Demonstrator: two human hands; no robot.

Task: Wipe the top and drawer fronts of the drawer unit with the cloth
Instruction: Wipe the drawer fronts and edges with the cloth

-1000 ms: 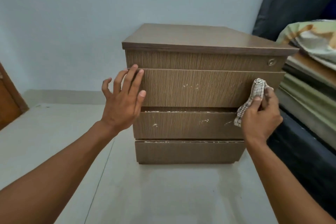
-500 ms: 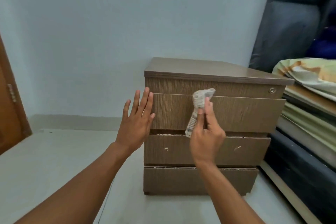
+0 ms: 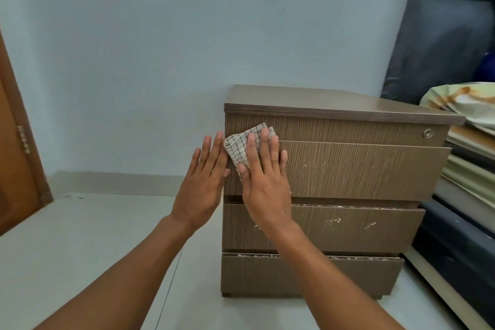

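Note:
A brown wood-grain drawer unit (image 3: 348, 169) stands on the floor against the wall, with a narrow top front and three drawer fronts below, some scuffed with white marks. My right hand (image 3: 265, 185) lies flat with its fingers spread, pressing a checked beige cloth (image 3: 242, 146) against the upper left corner of the drawer fronts. My left hand (image 3: 203, 182) is open with fingers extended, resting at the unit's left edge just beside the cloth. A small round lock (image 3: 427, 132) sits at the top right of the front.
A dark mattress (image 3: 439, 43) leans on the wall at the right, above stacked bedding and boards (image 3: 471, 169) that touch the unit's right side. A wooden door (image 3: 16, 163) is at the far left. Pale tiled floor (image 3: 93, 236) spreads in front.
My right hand has swept the cloth leftward across the drawer front, from the right edge to the left corner, and now lies flat on it. The view has shifted, putting the unit further right.

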